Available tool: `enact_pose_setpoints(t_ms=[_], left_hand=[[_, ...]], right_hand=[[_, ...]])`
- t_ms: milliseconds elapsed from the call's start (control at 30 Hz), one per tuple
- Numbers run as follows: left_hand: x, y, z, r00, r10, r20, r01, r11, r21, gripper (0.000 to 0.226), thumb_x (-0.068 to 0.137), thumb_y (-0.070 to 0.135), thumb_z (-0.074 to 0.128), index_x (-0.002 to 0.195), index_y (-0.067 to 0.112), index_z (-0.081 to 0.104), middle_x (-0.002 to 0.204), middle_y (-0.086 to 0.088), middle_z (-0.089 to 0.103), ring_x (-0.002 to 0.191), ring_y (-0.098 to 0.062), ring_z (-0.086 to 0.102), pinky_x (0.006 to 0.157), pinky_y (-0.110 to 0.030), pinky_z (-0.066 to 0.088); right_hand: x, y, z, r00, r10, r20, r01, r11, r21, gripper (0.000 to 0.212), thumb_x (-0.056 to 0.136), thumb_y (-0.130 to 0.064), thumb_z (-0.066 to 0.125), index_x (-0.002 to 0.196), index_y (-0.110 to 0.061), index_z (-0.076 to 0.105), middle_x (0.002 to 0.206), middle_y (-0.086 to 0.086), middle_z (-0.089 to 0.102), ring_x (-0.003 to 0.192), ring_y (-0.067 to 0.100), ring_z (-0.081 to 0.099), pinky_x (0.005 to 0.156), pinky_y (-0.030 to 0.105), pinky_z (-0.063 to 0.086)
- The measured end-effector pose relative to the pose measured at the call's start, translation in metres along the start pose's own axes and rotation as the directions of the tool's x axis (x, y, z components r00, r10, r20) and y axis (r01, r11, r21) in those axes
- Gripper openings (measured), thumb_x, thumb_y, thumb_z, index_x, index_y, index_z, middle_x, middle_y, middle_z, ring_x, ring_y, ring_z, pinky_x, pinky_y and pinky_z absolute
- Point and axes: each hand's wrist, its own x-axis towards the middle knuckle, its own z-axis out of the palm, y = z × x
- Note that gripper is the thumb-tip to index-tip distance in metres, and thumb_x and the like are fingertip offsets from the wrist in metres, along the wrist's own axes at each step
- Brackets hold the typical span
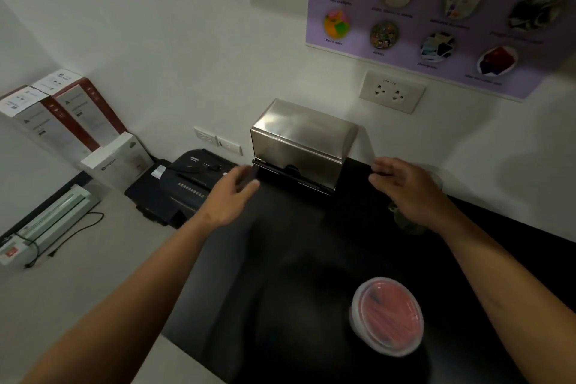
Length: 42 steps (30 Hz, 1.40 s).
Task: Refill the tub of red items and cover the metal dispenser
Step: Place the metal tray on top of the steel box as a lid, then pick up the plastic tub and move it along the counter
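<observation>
Holding red items, lidded tub, metal dispenser seemingly covered, both hands' fingers apart.

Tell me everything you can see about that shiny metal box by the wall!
The shiny silver metal box looks like brushed steel, with a rounded lid that is closed on top and a dark slot along its lower front. It stands upright on the black countertop, backed against the white wall below a power socket. The left hand and right hand hover at either side, fingers spread, seemingly not touching it.
</observation>
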Motion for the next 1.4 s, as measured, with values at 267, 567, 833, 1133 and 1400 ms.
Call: enact_pose_setpoints(t_ms=[267,567,833,1133,1400], left_hand=[[-0.113,-0.002,0.061,0.994,-0.026,0.104,0.034,0.997,-0.069,0.031,0.105,0.015,0.065,0.136,0.011,0.066,0.126,-0.002,0.073,0.119,-0.021,0.071,0.111,-0.046,0.053],[-0.19,0.007,0.137,0.981,0.046,0.189,-0.022,0.992,-0.126,0.034,0.102,0.024,0.069,0.128,0.045,0.06,0.133,0.009,0.07,0.115,0.0,0.07,0.099,-0.018,0.054],[-0.224,0.026,0.193,0.974,0.109,0.201,-0.073,0.981,-0.177,0.052,0.102,0.019,0.069,0.148,0.035,0.052,0.141,0.01,0.063,0.113,-0.019,0.072,0.094,-0.037,0.063],[-0.219,0.037,0.213,0.992,0.11,0.058,-0.088,0.953,-0.291,0.067,0.103,0.011,0.067,0.133,0.069,0.049,0.136,0.026,0.065,0.116,-0.012,0.073,0.09,-0.02,0.059],[-0.192,0.031,0.213,0.992,0.12,0.029,-0.103,0.936,-0.337,0.064,0.105,0.014,0.065,0.138,0.066,0.048,0.141,0.025,0.063,0.119,-0.015,0.073,0.094,-0.022,0.058]], right_hand=[[-0.105,0.018,0.003,0.985,-0.014,0.172,0.031,0.995,-0.098,0.049,0.096,-0.035,0.07,0.143,-0.038,0.056,0.134,-0.022,0.062,0.121,-0.009,0.059,0.106,0.023,0.045],[-0.173,0.07,0.012,0.963,-0.04,0.267,0.11,0.961,-0.255,0.059,0.094,-0.048,0.07,0.149,-0.043,0.049,0.154,-0.026,0.036,0.144,-0.003,0.035,0.115,0.029,0.039],[-0.21,0.109,0.02,0.947,-0.083,0.311,0.178,0.94,-0.29,0.08,0.089,-0.061,0.066,0.158,-0.047,0.029,0.159,-0.045,-0.005,0.149,-0.018,-0.001,0.12,0.023,0.018],[-0.197,0.12,0.031,0.946,-0.114,0.305,0.193,0.95,-0.244,0.077,0.094,-0.055,0.065,0.16,-0.041,0.028,0.154,-0.053,-0.018,0.139,-0.032,-0.011,0.116,0.019,0.015],[-0.171,0.12,0.037,0.946,-0.178,0.271,0.218,0.967,-0.128,0.078,0.092,-0.059,0.061,0.161,-0.036,0.03,0.17,-0.032,-0.007,0.15,-0.02,-0.005,0.114,0.01,0.012]])
